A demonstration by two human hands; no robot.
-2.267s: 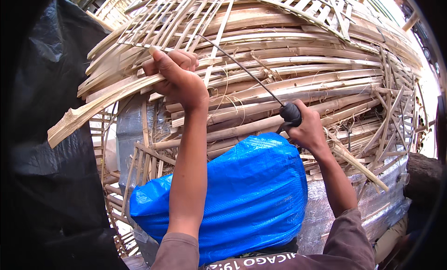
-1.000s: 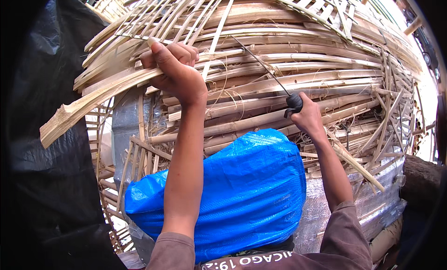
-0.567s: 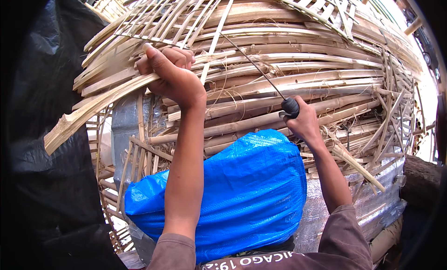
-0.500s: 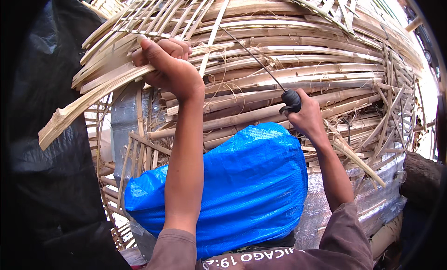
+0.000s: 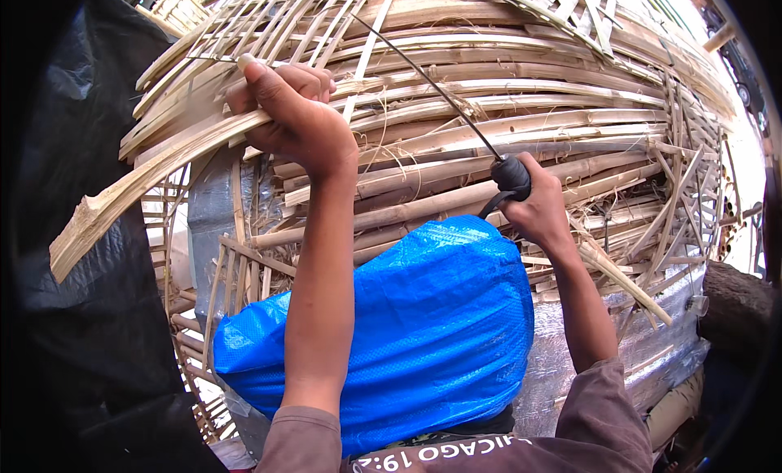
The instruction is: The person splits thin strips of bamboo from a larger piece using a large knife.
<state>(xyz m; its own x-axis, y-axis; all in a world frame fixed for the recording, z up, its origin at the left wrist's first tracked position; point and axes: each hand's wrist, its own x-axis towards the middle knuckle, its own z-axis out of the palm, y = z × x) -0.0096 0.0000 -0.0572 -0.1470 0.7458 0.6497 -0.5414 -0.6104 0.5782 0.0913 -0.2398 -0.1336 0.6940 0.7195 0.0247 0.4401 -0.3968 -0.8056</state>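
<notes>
over the stacked bamboo [image 5: 570,118], your left hand [image 5: 293,118] is curled tight round a pale strip [image 5: 134,192], whose thick, rough end sticks out to the lower left, in front of the black tarp [image 5: 90,326]. your right hand [image 5: 533,200] is closed on the wrapped black handle [image 5: 511,176] of a long, thin blade [image 5: 458,108], which slants up and away to the left, its tip farther off than your left hand. strip and blade look apart; whether the blade touches the stack, you can't tell from this angle. a blue sheet [image 5: 432,326] bulges below both hands.

the step in hand seems to be handling the strip with the blade held ready. if the two are to meet, the next move calls for a firm left hold, kept out of the edge's path, and a steady right wrist.

as for writing, white lettering runs upside down across your brown shirt [image 5: 554,453]; you can make out no label on the strip, handle or sheet.
</notes>
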